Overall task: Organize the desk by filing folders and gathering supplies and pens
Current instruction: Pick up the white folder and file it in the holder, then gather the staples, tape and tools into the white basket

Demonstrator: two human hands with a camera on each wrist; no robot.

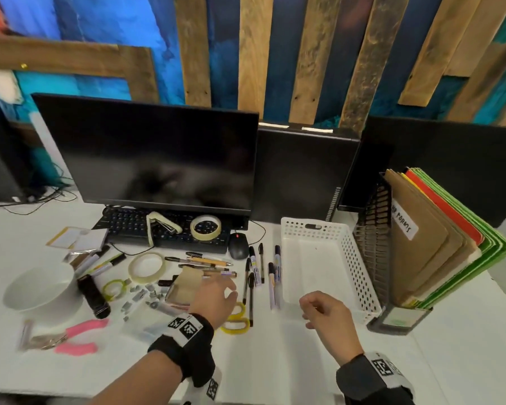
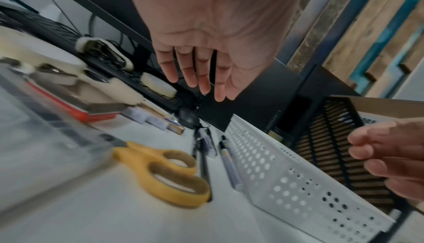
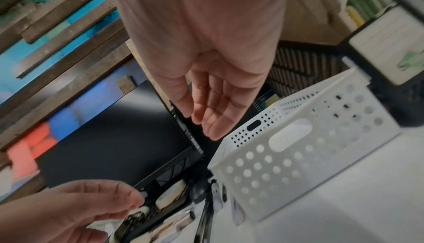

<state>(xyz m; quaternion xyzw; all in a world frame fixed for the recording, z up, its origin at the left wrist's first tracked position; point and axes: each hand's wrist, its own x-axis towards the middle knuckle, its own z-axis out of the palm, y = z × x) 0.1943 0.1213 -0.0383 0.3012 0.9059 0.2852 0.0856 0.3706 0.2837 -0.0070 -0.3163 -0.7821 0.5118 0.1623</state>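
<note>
Both hands are hovering empty, fingers loose: left hand (image 1: 214, 296) over scattered pens (image 1: 253, 273), right hand (image 1: 323, 309) just short of the white basket (image 1: 360, 276). Grabbing hastily risks rolling pens off the tabletop (image 1: 275, 361) or snagging the scissors (image 1: 237, 323) just beneath the left hand.

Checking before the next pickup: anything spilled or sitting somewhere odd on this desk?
Yes. Small grey clips lie scattered loose on the desk, and a stapler and tape roll sit on the keyboard.
</note>
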